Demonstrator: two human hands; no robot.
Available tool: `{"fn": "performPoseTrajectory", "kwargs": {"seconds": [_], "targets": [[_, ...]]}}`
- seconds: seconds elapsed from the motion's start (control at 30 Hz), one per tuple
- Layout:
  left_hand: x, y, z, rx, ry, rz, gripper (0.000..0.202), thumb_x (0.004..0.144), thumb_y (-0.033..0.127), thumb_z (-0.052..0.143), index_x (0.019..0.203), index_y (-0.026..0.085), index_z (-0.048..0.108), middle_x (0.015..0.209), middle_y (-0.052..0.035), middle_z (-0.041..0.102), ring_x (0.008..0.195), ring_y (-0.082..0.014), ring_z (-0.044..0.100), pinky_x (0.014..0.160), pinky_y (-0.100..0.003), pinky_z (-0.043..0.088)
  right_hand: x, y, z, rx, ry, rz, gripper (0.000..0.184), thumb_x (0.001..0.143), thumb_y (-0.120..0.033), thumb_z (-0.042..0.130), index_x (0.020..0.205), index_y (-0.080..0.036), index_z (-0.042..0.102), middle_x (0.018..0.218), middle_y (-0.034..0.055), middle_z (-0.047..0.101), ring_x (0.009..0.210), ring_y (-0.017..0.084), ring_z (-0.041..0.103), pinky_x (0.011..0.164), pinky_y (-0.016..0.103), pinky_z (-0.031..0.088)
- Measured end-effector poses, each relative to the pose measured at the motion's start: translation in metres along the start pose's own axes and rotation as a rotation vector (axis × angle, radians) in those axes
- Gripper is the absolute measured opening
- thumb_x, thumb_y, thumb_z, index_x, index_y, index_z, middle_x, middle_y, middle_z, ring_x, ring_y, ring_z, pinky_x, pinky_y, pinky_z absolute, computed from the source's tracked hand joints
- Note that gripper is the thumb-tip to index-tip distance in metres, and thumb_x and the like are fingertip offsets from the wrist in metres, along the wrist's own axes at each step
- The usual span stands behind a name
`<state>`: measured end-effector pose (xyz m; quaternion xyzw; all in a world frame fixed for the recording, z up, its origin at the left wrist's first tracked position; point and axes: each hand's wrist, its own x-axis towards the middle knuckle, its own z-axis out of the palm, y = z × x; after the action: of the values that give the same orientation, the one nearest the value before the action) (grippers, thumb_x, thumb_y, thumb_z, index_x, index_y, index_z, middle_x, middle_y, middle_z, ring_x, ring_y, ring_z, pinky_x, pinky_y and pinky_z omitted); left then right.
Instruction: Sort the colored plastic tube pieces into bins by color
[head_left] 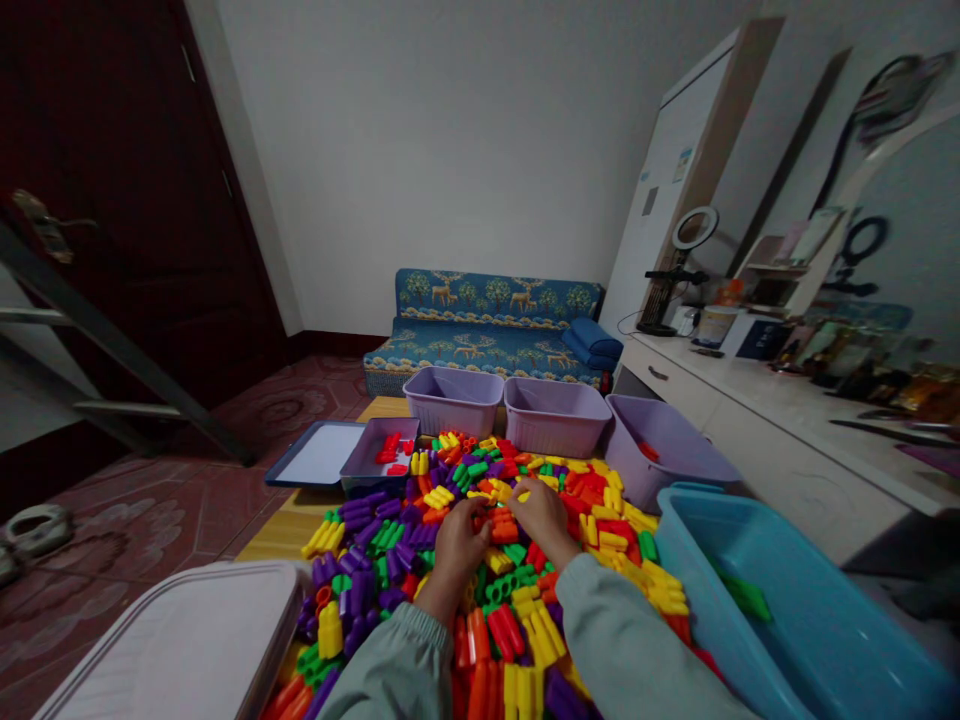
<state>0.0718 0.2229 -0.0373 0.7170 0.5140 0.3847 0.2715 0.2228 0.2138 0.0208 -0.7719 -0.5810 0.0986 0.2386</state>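
A heap of plastic tube-shaped building pieces in purple, green, yellow, orange and red covers the table. My left hand (pixel 460 548) is low over the middle of the heap, fingers curled inward; what they hold, if anything, is hidden. Close by on the right, my right hand (pixel 543 514) bends thumb and forefinger together around a yellow building piece (pixel 523 494). Orange pieces (pixel 504 526) lie between the two hands. Below them are green pieces (pixel 511 584) and yellow pieces (pixel 541 632).
Lilac bins (pixel 454 402) line the table's far side; the right one (pixel 637 480) holds a red piece. Red pieces lie in a shallow box (pixel 358 466) beside a lid (pixel 315 452). A blue tub (pixel 817 600) with something green stands right, a white lid (pixel 187 640) left.
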Motion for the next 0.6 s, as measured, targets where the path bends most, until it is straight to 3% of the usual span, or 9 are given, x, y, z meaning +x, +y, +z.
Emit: {"fn": "performPoseTrajectory", "kwargs": {"seconds": [0.13, 0.2, 0.33, 0.5, 0.6], "targets": [[-0.0002, 0.0004, -0.0003, 0.000, -0.005, -0.010, 0.034, 0.073, 0.014, 0.060, 0.106, 0.018, 0.065, 0.100, -0.0052, 0.068, 0.094, -0.0171, 0.062, 0.085, -0.030, 0.047, 0.0022, -0.0007, 0.0004, 0.038, 0.015, -0.031, 0.036, 0.078, -0.038, 0.057, 0.111, -0.026, 0.064, 0.104, 0.0053, 0.069, 0.096, 0.023, 0.064, 0.074, 0.029, 0.045], [-0.0003, 0.0015, -0.0013, -0.002, -0.008, -0.005, 0.034, 0.072, 0.013, 0.059, 0.105, 0.018, 0.065, 0.100, -0.0057, 0.068, 0.094, -0.0173, 0.062, 0.085, -0.030, 0.047, 0.0047, -0.0018, 0.0022, 0.025, -0.015, -0.053, 0.043, 0.078, -0.046, 0.057, 0.116, -0.026, 0.063, 0.109, 0.0067, 0.068, 0.100, 0.024, 0.062, 0.078, 0.030, 0.045], [-0.0007, 0.0042, -0.0035, 0.001, -0.023, -0.007, 0.031, 0.073, 0.015, 0.058, 0.103, 0.017, 0.066, 0.100, -0.0064, 0.068, 0.094, -0.0180, 0.062, 0.086, -0.031, 0.047, 0.0081, -0.0049, 0.0074, -0.091, -0.049, -0.046, 0.048, 0.071, -0.054, 0.064, 0.110, -0.026, 0.066, 0.111, 0.0094, 0.066, 0.100, 0.025, 0.062, 0.079, 0.031, 0.045], [-0.0014, 0.0053, -0.0043, 0.007, -0.023, -0.013, 0.034, 0.073, 0.015, 0.058, 0.106, 0.016, 0.064, 0.103, -0.0070, 0.068, 0.096, -0.0181, 0.062, 0.087, -0.031, 0.047, 0.0093, -0.0061, 0.0094, -0.105, -0.029, -0.054, 0.041, 0.068, -0.050, 0.066, 0.098, -0.022, 0.070, 0.109, 0.0125, 0.064, 0.090, 0.025, 0.063, 0.071, 0.030, 0.043], [-0.0027, 0.0058, -0.0048, 0.005, 0.012, 0.008, 0.042, 0.073, 0.014, 0.057, 0.115, 0.016, 0.060, 0.109, -0.0080, 0.065, 0.102, -0.0191, 0.061, 0.092, -0.033, 0.046, 0.0088, -0.0035, 0.0086, -0.010, -0.015, -0.090, 0.030, 0.072, -0.047, 0.061, 0.074, -0.019, 0.070, 0.084, 0.0089, 0.066, 0.077, 0.020, 0.060, 0.063, 0.026, 0.039]]}}
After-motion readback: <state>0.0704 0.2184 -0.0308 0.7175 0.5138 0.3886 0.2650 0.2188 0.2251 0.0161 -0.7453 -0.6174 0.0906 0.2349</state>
